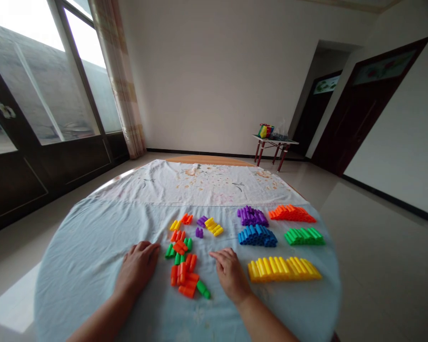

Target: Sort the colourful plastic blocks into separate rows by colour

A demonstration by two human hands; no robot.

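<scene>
Both hands rest on a light blue tablecloth (92, 266), either side of a loose scatter of small plastic tube-shaped pieces. My left hand (137, 266) lies palm down on the left, fingers loosely bent, with nothing visible in it. On the right, my right hand (231, 273) has its index finger stretched toward the scatter, and no piece shows in it. Between them lie orange pieces (180, 274), green pieces (178, 259) and one tilted green piece (203, 289). Farther back are yellow pieces (214, 227), purple pieces (199, 232) and more orange pieces (187, 219).
Right of my right hand stand stacked rows: yellow (283, 270), blue (257, 236), purple (252, 216), green (304, 236) and orange (292, 213). A floral white cloth (214, 185) covers the table's far part. A small table (276, 140) holding a colourful bag stands near the back wall.
</scene>
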